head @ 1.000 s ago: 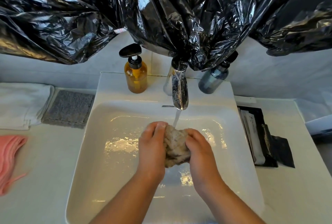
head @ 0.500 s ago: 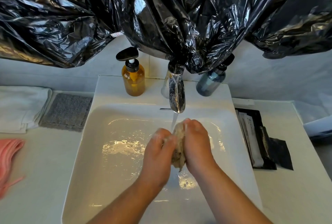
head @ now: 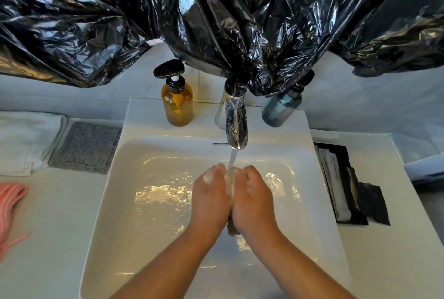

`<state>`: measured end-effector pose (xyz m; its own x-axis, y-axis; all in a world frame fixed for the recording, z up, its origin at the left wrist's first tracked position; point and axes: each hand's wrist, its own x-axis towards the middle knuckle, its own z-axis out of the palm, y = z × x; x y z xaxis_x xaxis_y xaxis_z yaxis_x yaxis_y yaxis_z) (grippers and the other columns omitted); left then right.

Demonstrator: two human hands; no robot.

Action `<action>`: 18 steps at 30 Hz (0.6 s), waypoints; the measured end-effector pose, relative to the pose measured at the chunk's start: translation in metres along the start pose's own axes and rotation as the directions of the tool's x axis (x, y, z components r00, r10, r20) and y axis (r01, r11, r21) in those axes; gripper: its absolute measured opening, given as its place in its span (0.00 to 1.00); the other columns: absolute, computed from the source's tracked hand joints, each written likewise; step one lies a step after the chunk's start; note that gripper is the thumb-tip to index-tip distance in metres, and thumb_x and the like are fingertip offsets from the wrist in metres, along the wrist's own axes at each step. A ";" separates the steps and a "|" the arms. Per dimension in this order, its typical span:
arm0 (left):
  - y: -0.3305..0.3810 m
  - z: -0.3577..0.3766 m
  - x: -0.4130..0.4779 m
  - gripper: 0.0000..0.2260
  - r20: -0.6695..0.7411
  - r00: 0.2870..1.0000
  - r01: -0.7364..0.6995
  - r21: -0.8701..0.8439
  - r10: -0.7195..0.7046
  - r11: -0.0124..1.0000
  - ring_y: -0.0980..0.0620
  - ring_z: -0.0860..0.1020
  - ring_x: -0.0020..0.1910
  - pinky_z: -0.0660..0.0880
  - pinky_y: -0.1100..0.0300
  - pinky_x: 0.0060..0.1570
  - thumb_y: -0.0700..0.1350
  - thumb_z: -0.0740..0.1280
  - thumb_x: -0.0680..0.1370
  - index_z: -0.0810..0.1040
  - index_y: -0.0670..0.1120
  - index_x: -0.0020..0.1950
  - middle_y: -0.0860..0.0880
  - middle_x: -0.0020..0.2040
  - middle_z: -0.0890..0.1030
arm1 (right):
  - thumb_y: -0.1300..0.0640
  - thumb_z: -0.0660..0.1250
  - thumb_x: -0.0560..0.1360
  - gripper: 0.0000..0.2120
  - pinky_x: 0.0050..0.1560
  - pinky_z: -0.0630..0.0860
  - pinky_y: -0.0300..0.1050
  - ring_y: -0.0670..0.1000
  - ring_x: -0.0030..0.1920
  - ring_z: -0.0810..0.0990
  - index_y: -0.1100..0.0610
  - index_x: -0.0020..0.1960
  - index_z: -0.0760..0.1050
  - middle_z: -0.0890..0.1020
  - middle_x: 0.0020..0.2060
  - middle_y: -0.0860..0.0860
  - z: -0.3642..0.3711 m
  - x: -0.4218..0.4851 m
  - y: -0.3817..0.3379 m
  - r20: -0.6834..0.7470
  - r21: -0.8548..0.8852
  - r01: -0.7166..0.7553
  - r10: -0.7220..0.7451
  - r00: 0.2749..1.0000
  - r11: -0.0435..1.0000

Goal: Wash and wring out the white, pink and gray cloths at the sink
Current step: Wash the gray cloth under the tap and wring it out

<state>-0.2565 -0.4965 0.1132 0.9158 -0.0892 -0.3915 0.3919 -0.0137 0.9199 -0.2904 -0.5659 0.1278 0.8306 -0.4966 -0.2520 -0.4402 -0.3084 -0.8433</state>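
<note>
Over the white sink (head: pixel 115 193), my left hand (head: pixel 209 200) and my right hand (head: pixel 254 199) press together around a wet, off-white cloth (head: pixel 230 184). Only a thin strip of it shows between them, and a tip pokes out below near my wrists. Water runs from the chrome faucet (head: pixel 236 125) onto the cloth and my fingertips. On the counter to the left lie a folded white cloth (head: pixel 24 140), a gray cloth (head: pixel 86 147) and a pink cloth (head: pixel 10 205) at the frame edge.
An amber pump bottle (head: pixel 177 104) and a blue-gray bottle (head: pixel 280 111) stand on the sink's back ledge either side of the faucet. A black tray (head: pixel 348 186) with packets sits on the right counter. Black plastic sheeting (head: pixel 216 22) hangs overhead.
My hands have closed together: the bunched cloth, plainly visible a second ago, is now squeezed almost out of sight between them. They also moved up under the stream.
</note>
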 end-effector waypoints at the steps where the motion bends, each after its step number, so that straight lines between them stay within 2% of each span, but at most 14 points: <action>1: 0.001 -0.002 -0.002 0.15 0.030 1.000 -0.001 0.020 0.000 1.000 0.55 0.78 0.34 0.77 0.58 0.37 0.45 0.57 0.85 0.75 0.50 0.39 0.52 0.34 0.79 | 0.51 0.57 0.84 0.13 0.33 0.72 0.36 0.45 0.36 0.79 0.48 0.42 0.71 0.79 0.36 0.47 -0.001 0.006 -0.002 -0.009 0.044 -0.031 0.032 0.999 0.999; 3: 0.002 -0.007 -0.006 0.17 0.091 0.995 -0.043 0.036 0.040 0.998 0.57 0.77 0.29 0.74 0.60 0.28 0.47 0.56 0.85 0.74 0.49 0.38 0.51 0.29 0.78 | 0.53 0.58 0.84 0.13 0.33 0.72 0.40 0.49 0.36 0.78 0.51 0.41 0.72 0.78 0.36 0.50 -0.002 0.016 -0.005 -0.016 0.139 -0.104 0.107 0.994 0.985; 4: -0.003 -0.009 -0.007 0.15 0.119 0.989 -0.096 0.071 0.087 0.993 0.57 0.78 0.29 0.75 0.59 0.27 0.50 0.57 0.84 0.74 0.49 0.40 0.50 0.31 0.78 | 0.55 0.58 0.84 0.12 0.35 0.75 0.43 0.51 0.38 0.80 0.53 0.42 0.73 0.79 0.37 0.52 -0.003 0.020 -0.006 -0.020 0.180 -0.142 0.148 0.989 0.973; 6: -0.018 -0.012 -0.008 0.05 0.128 0.978 -0.186 0.159 0.166 0.970 0.53 0.82 0.40 0.81 0.53 0.35 0.55 0.61 0.79 0.74 0.57 0.47 0.47 0.43 0.79 | 0.58 0.58 0.83 0.11 0.43 0.81 0.50 0.55 0.45 0.83 0.52 0.48 0.77 0.82 0.43 0.54 -0.004 0.024 -0.006 -0.001 0.298 -0.217 0.227 0.974 0.930; 7: -0.022 -0.014 -0.009 0.02 0.108 0.980 -0.182 0.154 0.166 0.971 0.51 0.81 0.46 0.82 0.54 0.38 0.54 0.63 0.79 0.73 0.60 0.51 0.46 0.49 0.78 | 0.59 0.57 0.83 0.12 0.45 0.83 0.52 0.56 0.47 0.84 0.50 0.50 0.79 0.82 0.46 0.55 -0.006 0.024 -0.007 0.032 0.376 -0.251 0.258 0.966 0.892; 8: -0.024 -0.015 -0.010 0.05 0.072 0.985 -0.163 0.122 0.155 0.979 0.51 0.81 0.50 0.82 0.58 0.41 0.51 0.64 0.80 0.73 0.60 0.54 0.46 0.53 0.77 | 0.60 0.57 0.84 0.13 0.47 0.84 0.53 0.55 0.48 0.85 0.49 0.52 0.80 0.84 0.47 0.54 -0.007 0.023 -0.009 0.076 0.442 -0.279 0.275 0.959 0.852; 10: -0.018 -0.013 -0.004 0.06 -0.057 0.989 -0.135 0.033 0.137 0.990 0.50 0.81 0.54 0.82 0.58 0.43 0.47 0.62 0.82 0.76 0.58 0.55 0.46 0.56 0.77 | 0.60 0.57 0.84 0.14 0.49 0.83 0.50 0.53 0.50 0.85 0.50 0.53 0.80 0.85 0.49 0.54 -0.010 0.014 -0.008 0.142 0.496 -0.281 0.243 0.960 0.822; 12: -0.001 -0.010 0.006 0.08 -0.142 0.986 -0.094 -0.029 0.089 0.995 0.51 0.82 0.50 0.83 0.55 0.45 0.44 0.61 0.83 0.78 0.53 0.51 0.47 0.51 0.80 | 0.57 0.57 0.85 0.11 0.49 0.83 0.49 0.50 0.52 0.84 0.49 0.58 0.78 0.84 0.52 0.51 -0.007 -0.002 0.000 0.164 0.468 -0.213 0.152 0.975 0.858; 13: 0.005 -0.008 0.011 0.08 -0.162 0.986 -0.045 -0.075 0.032 0.996 0.52 0.83 0.45 0.82 0.57 0.43 0.44 0.61 0.83 0.79 0.50 0.49 0.48 0.46 0.82 | 0.53 0.56 0.85 0.11 0.48 0.84 0.48 0.48 0.53 0.83 0.46 0.61 0.75 0.82 0.54 0.48 -0.005 -0.011 0.004 0.164 0.403 -0.160 0.101 0.981 0.901; 15: 0.014 -0.004 0.017 0.13 -0.150 0.988 0.019 -0.141 -0.041 0.990 0.51 0.82 0.37 0.80 0.57 0.39 0.47 0.60 0.84 0.79 0.45 0.44 0.48 0.37 0.82 | 0.40 0.51 0.83 0.14 0.48 0.83 0.45 0.45 0.56 0.81 0.39 0.65 0.68 0.79 0.58 0.43 0.001 -0.024 0.011 0.139 0.155 -0.008 -0.013 0.990 0.988; 16: 0.015 -0.002 0.017 0.16 -0.126 0.991 0.030 -0.136 -0.047 0.990 0.50 0.81 0.35 0.79 0.56 0.37 0.49 0.60 0.84 0.77 0.44 0.41 0.47 0.34 0.81 | 0.38 0.48 0.80 0.15 0.47 0.82 0.40 0.43 0.55 0.80 0.38 0.62 0.67 0.79 0.56 0.43 0.003 -0.027 0.012 0.098 0.048 0.051 -0.055 0.994 0.998; 18: 0.013 0.000 0.015 0.18 -0.043 0.999 0.024 -0.112 -0.029 0.993 0.52 0.76 0.30 0.75 0.58 0.33 0.49 0.59 0.85 0.72 0.42 0.37 0.47 0.30 0.77 | 0.40 0.47 0.79 0.12 0.39 0.76 0.32 0.41 0.46 0.80 0.43 0.50 0.67 0.79 0.45 0.44 0.004 -0.024 0.009 -0.004 -0.026 0.090 -0.090 0.996 0.996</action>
<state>-0.2377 -0.4982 0.1194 0.9072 -0.0459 -0.4183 0.4208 0.0962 0.9020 -0.3127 -0.5531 0.1243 0.8654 -0.4701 -0.1736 -0.3728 -0.3723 -0.8499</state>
